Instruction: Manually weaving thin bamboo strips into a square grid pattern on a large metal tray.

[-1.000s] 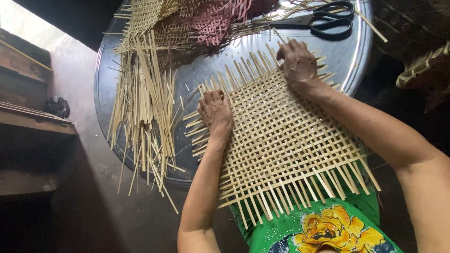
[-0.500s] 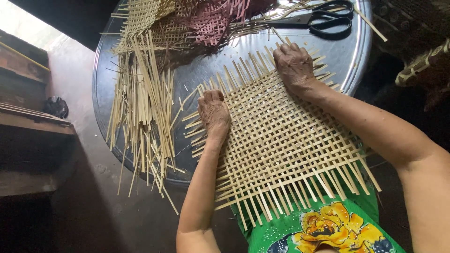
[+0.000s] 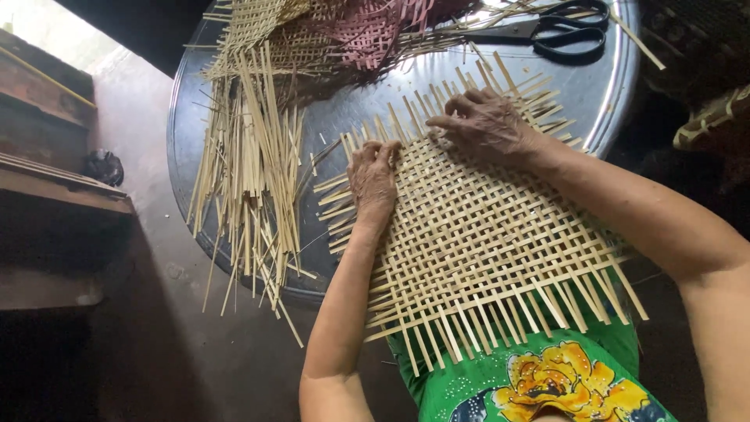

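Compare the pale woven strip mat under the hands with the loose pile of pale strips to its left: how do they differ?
The pale woven strip mat is interlaced into an open lattice; the loose pile of pale strips lies unwoven, roughly parallel. Both hands, left hand and right hand, press the mat; nothing touches the pile. Both rest on the round metal tray and look like the same material.

L hand palm-down, fingers curled; R hand palm-down, fingers bent w/ tips pressing, both forearms extended fwd.
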